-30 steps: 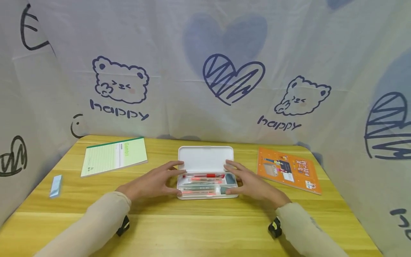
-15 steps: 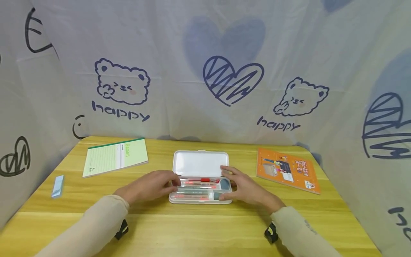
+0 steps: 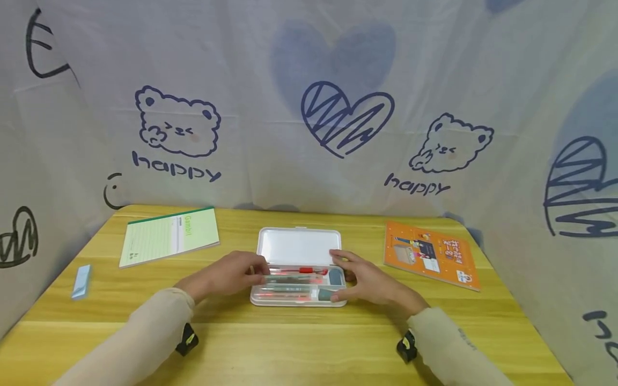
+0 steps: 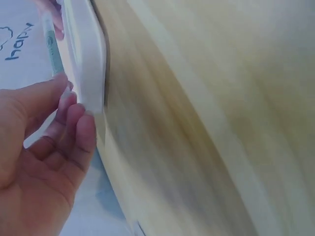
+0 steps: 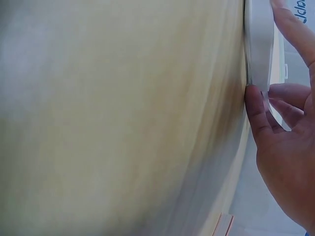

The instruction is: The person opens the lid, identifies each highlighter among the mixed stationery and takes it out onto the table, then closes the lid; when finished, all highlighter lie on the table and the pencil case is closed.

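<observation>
A white pencil case [image 3: 299,303] stands with its lid [image 3: 299,245] folded back in the middle of the table. Inside lie pens with red parts [image 3: 306,270], and two dark grey-green pieces [image 3: 335,277] fill its right end. My left hand [image 3: 230,276] pinches the end of a grey-green pen [image 4: 53,49] between thumb and fingers, and the pen slants over the tray from the left. At the other end, my right hand [image 3: 372,281] grips the case, thumb at the front edge and fingers at the back corner; the right wrist view has its fingertips [image 5: 255,96] at the case's end wall.
A green notepad [image 3: 169,236] lies at the back left, with a small pale blue packet [image 3: 81,281] near the left edge. An orange booklet [image 3: 432,254] rests at the back right. Printed cloth [image 3: 260,134] hangs around the table [image 3: 299,348].
The case has slid slightly left and nearer. My left hand let go of its left end, reached in and took a pen, now raised. My right hand keeps its grip on the case.
</observation>
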`<state>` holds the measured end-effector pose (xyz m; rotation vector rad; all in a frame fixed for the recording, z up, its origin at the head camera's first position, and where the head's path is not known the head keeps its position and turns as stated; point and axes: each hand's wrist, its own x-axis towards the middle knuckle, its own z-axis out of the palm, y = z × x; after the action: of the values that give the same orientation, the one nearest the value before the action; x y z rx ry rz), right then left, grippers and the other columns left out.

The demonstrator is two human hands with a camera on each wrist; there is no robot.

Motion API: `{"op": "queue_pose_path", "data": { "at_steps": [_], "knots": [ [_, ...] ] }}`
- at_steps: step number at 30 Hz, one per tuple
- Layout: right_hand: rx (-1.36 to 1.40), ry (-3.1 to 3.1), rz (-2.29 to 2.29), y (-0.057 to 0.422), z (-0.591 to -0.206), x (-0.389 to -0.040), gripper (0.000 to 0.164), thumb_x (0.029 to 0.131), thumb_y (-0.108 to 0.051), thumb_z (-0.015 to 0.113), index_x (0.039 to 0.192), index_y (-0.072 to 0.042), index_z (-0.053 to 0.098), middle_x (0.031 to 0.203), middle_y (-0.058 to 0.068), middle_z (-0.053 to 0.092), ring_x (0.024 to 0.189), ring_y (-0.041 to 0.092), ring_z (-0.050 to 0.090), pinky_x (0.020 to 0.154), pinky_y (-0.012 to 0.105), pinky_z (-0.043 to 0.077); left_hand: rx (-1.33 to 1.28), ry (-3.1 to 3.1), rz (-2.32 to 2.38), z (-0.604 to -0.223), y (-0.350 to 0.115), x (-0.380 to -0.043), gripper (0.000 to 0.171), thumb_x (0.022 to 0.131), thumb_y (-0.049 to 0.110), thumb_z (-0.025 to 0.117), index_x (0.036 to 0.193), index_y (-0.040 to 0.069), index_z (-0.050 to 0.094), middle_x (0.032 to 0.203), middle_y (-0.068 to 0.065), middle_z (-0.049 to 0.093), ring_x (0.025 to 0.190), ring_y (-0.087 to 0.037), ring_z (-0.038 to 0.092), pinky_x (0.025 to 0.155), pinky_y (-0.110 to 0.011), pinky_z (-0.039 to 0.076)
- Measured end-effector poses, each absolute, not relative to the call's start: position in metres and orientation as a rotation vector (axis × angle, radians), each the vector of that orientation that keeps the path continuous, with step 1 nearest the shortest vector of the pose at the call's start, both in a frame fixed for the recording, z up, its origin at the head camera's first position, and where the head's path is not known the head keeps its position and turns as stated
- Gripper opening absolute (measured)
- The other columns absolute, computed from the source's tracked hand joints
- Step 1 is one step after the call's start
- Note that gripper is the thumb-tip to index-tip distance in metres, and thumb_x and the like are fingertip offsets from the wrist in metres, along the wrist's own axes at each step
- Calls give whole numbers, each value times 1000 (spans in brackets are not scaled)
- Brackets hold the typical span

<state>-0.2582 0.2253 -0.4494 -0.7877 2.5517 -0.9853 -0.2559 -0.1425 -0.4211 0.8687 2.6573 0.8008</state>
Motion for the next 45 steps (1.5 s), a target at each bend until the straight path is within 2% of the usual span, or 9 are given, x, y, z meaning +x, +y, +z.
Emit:
{"op": "queue_pose_path", "data": {
  "at_steps": [6,13,16,20,27,36,41,45],
  "knots": [
    [-779,2582,-947,223,-449,-258,102,91,-45,90,167,-2,39,181,6,26,141,25,59,122,50,49,838,2769,874,-416,-172,-246,6,104,17,75,110,17,78,97,8,71,86,-10,58,76,-26,53],
    [-800,2604,-906,226,-444,-256,102,91,-44,90,166,2,38,181,11,27,154,35,45,127,56,42,898,2612,941,-419,-219,-213,6,104,25,76,109,22,76,95,13,69,83,-2,59,71,-23,54],
    [-796,2604,-905,229,-444,-256,102,91,-43,90,166,3,38,181,12,27,155,36,45,127,56,41,951,2553,972,-426,-229,-202,6,104,25,77,109,22,76,93,15,68,82,1,58,70,-22,53],
    [-794,2605,-906,230,-445,-257,101,92,-43,89,166,2,38,181,11,27,152,34,47,126,55,43,964,2517,975,-434,-232,-197,5,102,22,78,106,22,75,90,15,65,79,2,55,67,-20,51],
    [-795,2585,-928,229,-446,-257,101,92,-44,89,167,1,38,181,10,26,156,36,42,129,57,39,905,2473,982,-440,-232,-194,11,98,22,83,105,22,75,90,13,64,77,1,55,65,-20,50],
    [-778,2576,-935,227,-446,-257,101,91,-43,90,166,1,39,181,9,27,153,33,46,129,55,40,920,2490,964,-438,-234,-193,17,96,30,85,108,23,75,94,12,65,80,0,55,66,-20,50],
    [-774,2569,-937,225,-446,-258,101,92,-43,90,167,0,39,181,9,26,150,32,50,128,54,42,885,2559,954,-432,-231,-196,21,101,39,79,114,23,77,98,12,68,81,-1,58,69,-22,53],
    [-772,2564,-942,224,-446,-258,100,92,-42,90,167,0,39,181,9,27,147,30,53,127,53,43,877,2651,941,-424,-217,-205,20,106,36,73,118,20,76,104,11,71,87,-3,60,74,-23,55]
  ]
}}
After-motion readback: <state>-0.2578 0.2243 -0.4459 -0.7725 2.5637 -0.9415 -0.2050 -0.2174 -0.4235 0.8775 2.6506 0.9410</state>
